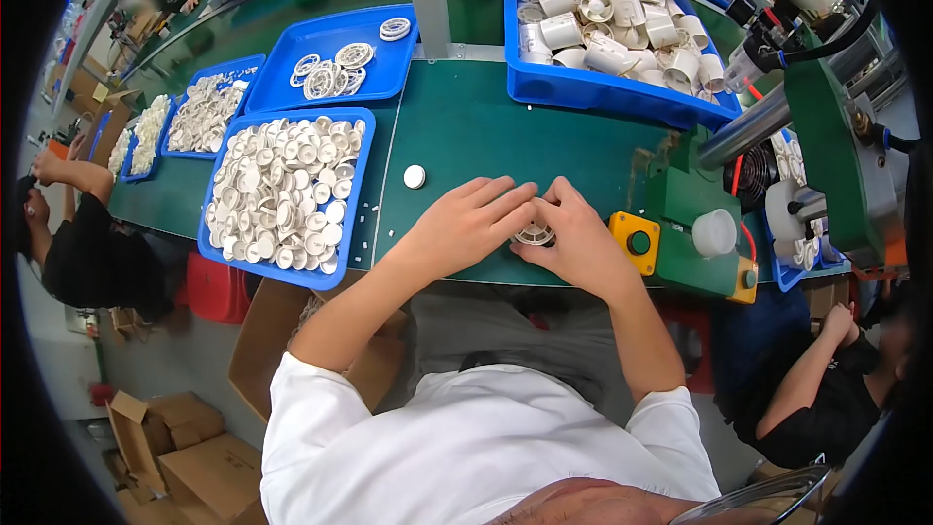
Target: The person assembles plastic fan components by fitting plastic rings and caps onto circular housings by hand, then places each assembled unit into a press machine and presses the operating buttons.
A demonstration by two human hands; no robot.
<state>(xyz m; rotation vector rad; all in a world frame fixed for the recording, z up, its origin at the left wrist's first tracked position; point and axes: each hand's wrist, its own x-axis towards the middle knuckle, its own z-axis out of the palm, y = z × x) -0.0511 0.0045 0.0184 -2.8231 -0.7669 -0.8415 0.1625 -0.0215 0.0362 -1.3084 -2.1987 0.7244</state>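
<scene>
Near the front edge of the green table (pixel 457 122), my right hand (pixel 578 238) is closed around a round white slotted part (pixel 534 234). My left hand (pixel 474 224) reaches over from the left, its fingertips bent at the top of the same part; whether they grip it is hidden. A single white cap (pixel 414 177) lies on the table left of my hands. Farther left, a blue tray (pixel 360 160) is heaped with similar small white caps. Right beside my right hand sits a yellow box with a dark button (pixel 638 242).
A blue bin (pixel 583 87) of white cylinders stands at the back right. A blue tray (pixel 389 87) of slotted rings lies back left. The green press (pixel 836 156) is at right, beside a metal post (pixel 425 0) at the back. People sit at both sides.
</scene>
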